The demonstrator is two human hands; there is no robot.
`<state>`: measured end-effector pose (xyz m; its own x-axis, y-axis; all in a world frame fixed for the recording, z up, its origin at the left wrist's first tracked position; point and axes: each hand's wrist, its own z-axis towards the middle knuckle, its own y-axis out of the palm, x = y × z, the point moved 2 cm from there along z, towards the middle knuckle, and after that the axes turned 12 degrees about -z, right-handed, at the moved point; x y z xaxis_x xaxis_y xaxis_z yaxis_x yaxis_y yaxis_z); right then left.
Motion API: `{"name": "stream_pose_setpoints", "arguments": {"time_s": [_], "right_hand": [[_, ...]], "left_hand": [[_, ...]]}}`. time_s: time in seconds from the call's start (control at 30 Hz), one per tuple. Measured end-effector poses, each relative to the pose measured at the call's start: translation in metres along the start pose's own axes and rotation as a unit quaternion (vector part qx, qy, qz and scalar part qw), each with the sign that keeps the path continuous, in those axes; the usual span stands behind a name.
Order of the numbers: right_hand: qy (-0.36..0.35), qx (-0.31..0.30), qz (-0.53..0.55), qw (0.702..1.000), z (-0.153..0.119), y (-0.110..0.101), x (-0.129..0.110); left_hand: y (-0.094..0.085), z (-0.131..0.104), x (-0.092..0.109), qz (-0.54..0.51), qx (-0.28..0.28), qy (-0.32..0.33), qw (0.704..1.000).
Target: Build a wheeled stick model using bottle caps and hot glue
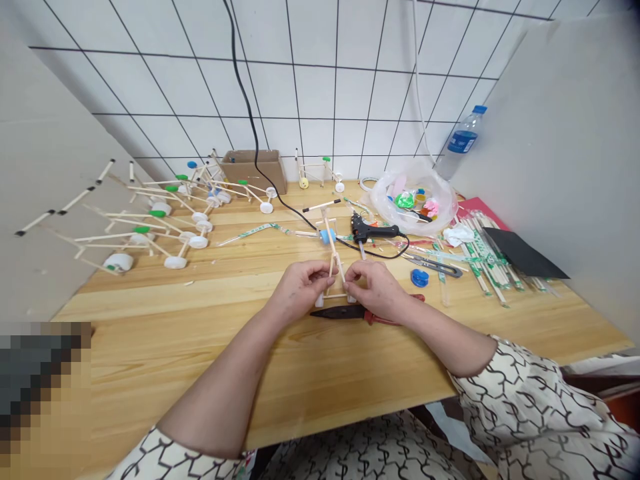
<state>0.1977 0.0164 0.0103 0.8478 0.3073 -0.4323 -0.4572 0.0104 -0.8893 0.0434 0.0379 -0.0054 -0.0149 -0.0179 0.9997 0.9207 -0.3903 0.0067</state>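
A small tricycle model [327, 223] made of wooden sticks stands in front of me, its black-tipped handlebar pointing away and a blue round piece near its front. My left hand [299, 291] pinches the left stick of its frame between thumb and fingertips. On the other side, my right hand [376, 288] has its fingers closed on the right stick. White wheels show low between the hands, partly hidden by fingers. Red-handled pliers [345, 312] lie just below, partly under my right wrist. Behind the right hand rests a black glue gun [373, 231].
Several finished-looking stick tricycles [175, 262] stand at the left, by a cardboard box [257, 172]. Rightward are a blue cap [419, 278], a utility knife [434, 265], wrapped chopsticks [483, 260], black sheet [525, 253], plastic bag [383, 200] and water bottle [463, 141]. A black cord [245, 100] hangs down.
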Motion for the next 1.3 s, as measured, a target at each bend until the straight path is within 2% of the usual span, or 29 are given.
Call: {"name": "stream_pose_setpoints", "arguments": {"time_s": [0.67,1.03,1.3], "right_hand": [[0.006,-0.018,-0.015,1.0,-0.0023,-0.0008,-0.003],[-0.002,-0.015,-0.001,1.0,-0.0027,0.0006,-0.0011],[0.001,-0.019,-0.021,1.0,-0.002,0.0013,-0.0012]], "left_hand": [[-0.0014,-0.0044,0.0047,0.071,-0.043,-0.004,0.997],[-0.0032,-0.0022,-0.0002,0.087,-0.033,0.027,0.995],[-0.0023,-0.0029,0.0017,0.088,-0.034,0.002,0.996]]}}
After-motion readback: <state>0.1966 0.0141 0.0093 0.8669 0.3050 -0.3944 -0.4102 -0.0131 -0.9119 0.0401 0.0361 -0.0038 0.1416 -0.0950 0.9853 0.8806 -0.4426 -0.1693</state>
